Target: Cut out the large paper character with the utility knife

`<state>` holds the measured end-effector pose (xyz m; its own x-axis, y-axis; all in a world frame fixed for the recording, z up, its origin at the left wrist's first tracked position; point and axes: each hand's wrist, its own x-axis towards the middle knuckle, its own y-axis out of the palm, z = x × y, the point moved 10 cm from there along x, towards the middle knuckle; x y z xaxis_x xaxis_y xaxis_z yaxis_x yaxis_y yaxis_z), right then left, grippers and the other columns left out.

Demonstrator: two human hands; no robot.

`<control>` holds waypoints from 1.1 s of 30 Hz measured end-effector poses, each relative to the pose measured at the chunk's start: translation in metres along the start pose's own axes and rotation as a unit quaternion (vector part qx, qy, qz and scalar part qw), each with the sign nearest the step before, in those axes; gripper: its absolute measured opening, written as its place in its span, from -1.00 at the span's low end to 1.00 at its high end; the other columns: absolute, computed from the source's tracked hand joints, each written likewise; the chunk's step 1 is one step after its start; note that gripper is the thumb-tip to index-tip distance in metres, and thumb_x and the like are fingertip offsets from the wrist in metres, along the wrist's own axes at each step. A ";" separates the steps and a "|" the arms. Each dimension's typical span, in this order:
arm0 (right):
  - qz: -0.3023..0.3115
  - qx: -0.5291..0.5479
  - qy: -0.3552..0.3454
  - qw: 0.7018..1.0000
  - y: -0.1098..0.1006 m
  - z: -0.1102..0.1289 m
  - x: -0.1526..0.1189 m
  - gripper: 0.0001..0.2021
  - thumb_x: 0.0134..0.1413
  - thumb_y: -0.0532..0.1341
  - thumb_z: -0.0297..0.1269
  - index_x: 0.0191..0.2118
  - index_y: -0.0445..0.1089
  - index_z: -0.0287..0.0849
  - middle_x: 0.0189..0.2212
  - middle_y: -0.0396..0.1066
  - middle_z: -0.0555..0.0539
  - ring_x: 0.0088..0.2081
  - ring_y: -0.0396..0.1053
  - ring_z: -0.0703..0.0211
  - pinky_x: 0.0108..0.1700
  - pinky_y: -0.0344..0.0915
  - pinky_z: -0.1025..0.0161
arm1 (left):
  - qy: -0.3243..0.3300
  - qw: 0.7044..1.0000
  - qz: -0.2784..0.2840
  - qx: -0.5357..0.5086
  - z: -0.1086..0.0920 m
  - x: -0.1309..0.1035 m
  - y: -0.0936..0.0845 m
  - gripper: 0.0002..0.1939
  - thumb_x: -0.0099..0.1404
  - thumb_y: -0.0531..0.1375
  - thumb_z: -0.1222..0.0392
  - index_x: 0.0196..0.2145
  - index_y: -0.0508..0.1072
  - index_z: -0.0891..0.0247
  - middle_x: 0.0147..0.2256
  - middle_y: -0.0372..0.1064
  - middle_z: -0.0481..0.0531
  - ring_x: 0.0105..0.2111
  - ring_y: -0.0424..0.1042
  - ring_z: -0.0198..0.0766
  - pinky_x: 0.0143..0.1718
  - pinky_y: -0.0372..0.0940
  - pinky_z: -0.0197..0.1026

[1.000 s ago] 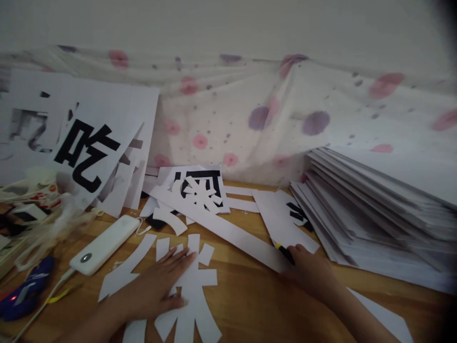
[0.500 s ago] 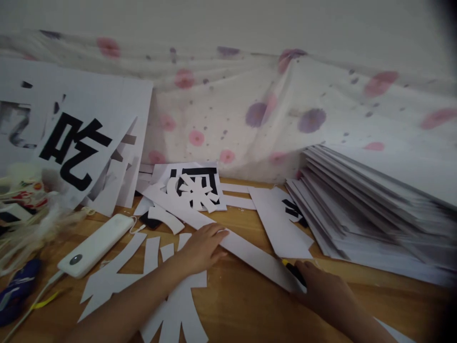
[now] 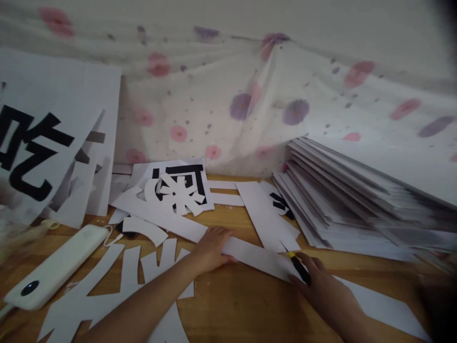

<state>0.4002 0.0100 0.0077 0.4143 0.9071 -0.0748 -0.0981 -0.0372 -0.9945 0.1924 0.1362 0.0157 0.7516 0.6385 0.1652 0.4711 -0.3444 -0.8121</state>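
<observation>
A long white board strip (image 3: 257, 255) lies slantwise across the wooden table. My left hand (image 3: 214, 247) grips it near the middle, fingers over the far edge and thumb on the near side. In my right hand (image 3: 321, 286) is a slim craft knife (image 3: 298, 267) with a black and yellow handle, its thin blade pointing up and left. That hand also touches the strip. A white piece (image 3: 382, 300) shows beyond my right wrist; whether it belongs to the same strip, I cannot tell. White cut-out character shapes (image 3: 103, 305) lie beneath my left forearm.
A tall stack of white boards (image 3: 342, 205) stands at the right. Boards with black characters (image 3: 32, 143) lean at the left. A white power bank (image 3: 60, 267) with a cable lies front left. Cut-out pieces (image 3: 178, 195) are piled at the back, before a flowered plastic sheet (image 3: 221, 95).
The view has turned right, so the scene sits further left. My right hand has tilted the knife so that its blade now shows clear of the strip. My left hand still holds the strip.
</observation>
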 end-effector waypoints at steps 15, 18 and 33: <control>0.101 0.031 0.013 0.994 0.001 0.111 -0.006 -0.49 0.28 -0.11 -0.36 0.28 -0.13 -0.47 -0.12 0.45 -0.38 -0.14 0.45 -0.10 -0.17 0.24 0.13 | 0.016 0.998 -0.038 -0.048 0.010 0.002 -0.004 -0.66 0.16 0.27 0.21 -0.08 0.40 0.19 -0.07 0.36 0.05 -0.03 0.28 -0.12 0.04 0.18 -0.01; 0.111 0.002 0.018 0.994 0.002 0.118 -0.009 -0.51 0.29 -0.11 -0.38 0.27 -0.10 -0.51 -0.14 0.46 -0.37 -0.15 0.45 -0.09 -0.18 0.25 0.13 | 0.029 0.998 -0.028 -0.039 0.007 0.001 -0.003 -0.69 0.20 0.23 0.19 -0.07 0.41 0.18 -0.06 0.34 0.05 -0.02 0.26 -0.13 0.04 0.16 -0.04; 0.113 -0.068 0.014 0.991 0.008 0.141 -0.009 -0.51 0.18 -0.13 -0.57 0.21 -0.07 -0.73 -0.29 0.47 -0.49 -0.23 0.49 -0.08 -0.24 0.33 0.13 | 0.033 0.999 -0.014 0.013 0.003 0.002 0.003 -0.47 0.06 0.30 -0.09 -0.02 0.42 0.10 -0.05 0.31 0.05 -0.02 0.22 -0.05 0.06 0.12 0.01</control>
<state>0.2680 0.0602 0.0110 0.4207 0.8575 -0.2962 -0.0680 -0.2958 -0.9528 0.1937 0.1381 0.0121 0.7680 0.6000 0.2239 0.4808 -0.3093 -0.8205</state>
